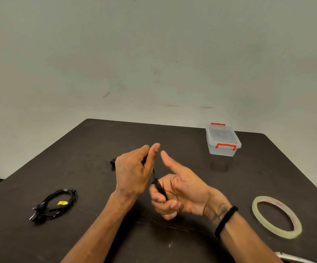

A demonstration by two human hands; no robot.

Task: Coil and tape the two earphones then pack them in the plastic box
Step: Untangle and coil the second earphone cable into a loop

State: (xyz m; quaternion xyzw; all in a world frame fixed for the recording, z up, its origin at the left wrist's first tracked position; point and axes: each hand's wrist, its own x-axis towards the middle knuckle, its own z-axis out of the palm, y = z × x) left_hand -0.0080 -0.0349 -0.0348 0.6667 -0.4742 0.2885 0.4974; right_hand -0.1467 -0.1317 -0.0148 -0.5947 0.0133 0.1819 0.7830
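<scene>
At frame centre, the right hand curls its grip round a black earphone cable, which runs up into the left hand's pinching grip; the plastic box sits closed on the desk, upper right.

Both your forearms are bare, no sleeves showing at all. Your left hand has nothing on it, no rings or watch that I can spot. Your right hand has a thick black elastic band snug around the wrist, and there's a dark tattoo just above it, too blurry to make out the design.
</scene>
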